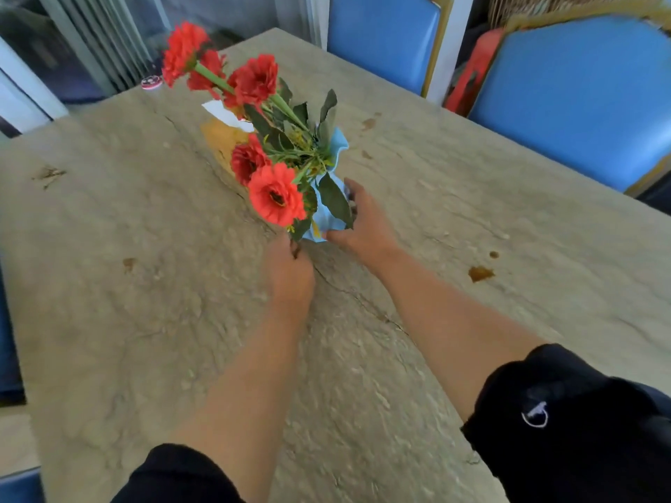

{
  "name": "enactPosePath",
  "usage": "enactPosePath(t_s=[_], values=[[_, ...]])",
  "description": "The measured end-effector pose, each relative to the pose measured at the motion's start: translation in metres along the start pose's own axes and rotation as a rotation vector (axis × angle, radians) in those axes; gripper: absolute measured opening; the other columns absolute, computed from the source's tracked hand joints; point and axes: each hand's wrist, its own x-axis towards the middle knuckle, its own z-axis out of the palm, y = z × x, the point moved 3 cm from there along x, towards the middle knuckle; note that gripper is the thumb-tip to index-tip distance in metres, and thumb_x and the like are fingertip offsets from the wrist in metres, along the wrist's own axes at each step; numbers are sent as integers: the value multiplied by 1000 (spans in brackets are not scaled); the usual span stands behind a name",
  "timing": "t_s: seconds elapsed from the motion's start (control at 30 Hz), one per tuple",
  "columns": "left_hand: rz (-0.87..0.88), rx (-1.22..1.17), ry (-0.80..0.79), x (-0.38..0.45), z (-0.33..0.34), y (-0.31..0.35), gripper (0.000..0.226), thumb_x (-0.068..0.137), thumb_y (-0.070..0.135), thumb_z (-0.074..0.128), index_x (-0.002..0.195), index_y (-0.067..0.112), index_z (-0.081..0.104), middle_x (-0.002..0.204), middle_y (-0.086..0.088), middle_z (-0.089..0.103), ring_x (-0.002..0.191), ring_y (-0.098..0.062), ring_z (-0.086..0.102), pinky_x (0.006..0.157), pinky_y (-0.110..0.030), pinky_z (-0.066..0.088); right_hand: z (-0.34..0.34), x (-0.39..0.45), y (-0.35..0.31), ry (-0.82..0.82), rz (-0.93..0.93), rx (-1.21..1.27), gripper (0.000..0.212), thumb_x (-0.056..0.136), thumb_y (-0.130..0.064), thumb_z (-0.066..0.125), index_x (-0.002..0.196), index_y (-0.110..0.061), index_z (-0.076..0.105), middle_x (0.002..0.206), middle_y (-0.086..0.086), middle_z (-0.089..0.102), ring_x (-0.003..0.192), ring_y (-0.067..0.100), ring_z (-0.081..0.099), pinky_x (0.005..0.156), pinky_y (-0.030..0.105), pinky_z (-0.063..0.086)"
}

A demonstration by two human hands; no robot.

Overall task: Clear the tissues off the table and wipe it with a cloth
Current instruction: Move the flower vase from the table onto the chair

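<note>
While both grip the blue vase [328, 212], left hand [290, 274] nearer, right hand [363, 219] alongside.

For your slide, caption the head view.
Both hands, left hand and right hand, hold a blue vase of red flowers over the stained table.

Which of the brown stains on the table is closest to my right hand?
The largest brown stain, just right of your right forearm near the table's right side. The stains beyond the flowers lie farther from your right hand.
</note>
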Motion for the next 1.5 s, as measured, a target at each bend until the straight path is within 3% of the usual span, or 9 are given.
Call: enactPosePath(t_s=[0.1,0.33,0.47,0.53,0.8,1.1,1.2,1.3,1.5], values=[[-30,-63,-40,1,1,2,42,75,20,42,112,29,60,104,-6,68,88,-28,60,83,-40,46,3,-1,0,96,-59,87,72,72,-13,79,134,-6,43,120,2,49,103,16,50,96,41,47],[-1,-123,-118,-36,-6,29,52,87,-4,43,129,21,58,119,-28,60,110,-48,45,91,-61,42,-13,-42,-3,199,-4,129,79,64,-13,84,132,-13,44,125,2,49,110,24,54,91,42,50],[-25,-281,-228,-74,-8,45,50,91,-2,48,122,36,58,109,18,68,92,-9,67,84,-37,51,-38,-90,-13,294,26,115,81,62,-18,84,131,-18,43,122,-3,49,108,23,55,89,45,51],[-73,-369,-276,-98,-6,54,47,91,-1,51,113,40,58,97,29,61,80,1,57,73,-27,46,-53,-120,-18,344,42,109,80,62,-19,83,131,-18,43,122,-2,49,109,24,56,88,44,51],[-16,-364,-564,-220,21,86,47,90,-2,46,116,35,57,124,8,61,113,-16,62,90,-30,52,-131,-272,-16,611,163,82,76,63,-24,83,129,-19,45,123,0,55,105,25,58,72,28,44],[41,-256,-817,-367,111,110,27,94,27,54,88,50,65,88,17,67,92,-5,61,95,-37,48,-232,-436,27,937,290,57,75,55,-35,84,121,-23,51,113,-5,60,100,15,59,84,33,53],[-2,-340,-901,-416,149,111,28,97,10,49,101,34,62,92,18,67,84,8,62,85,-20,48,-265,-474,59,999,352,48,76,53,-41,81,120,-26,50,113,-6,59,101,16,59,84,38,54],[-37,-326,-986,-454,193,100,50,90,-11,34,113,24,62,99,20,69,87,13,62,91,-22,46,-298,-503,98,1029,415,29,74,56,-35,83,121,-25,49,114,-4,58,100,19,60,82,39,53],[-114,-213,-984,-490,294,64,44,95,-1,40,129,20,59,108,19,67,110,2,58,99,-24,45,-354,-518,195,994,509,92,71,59,-30,84,119,-30,46,113,-6,58,99,15,60,79,36,53]])
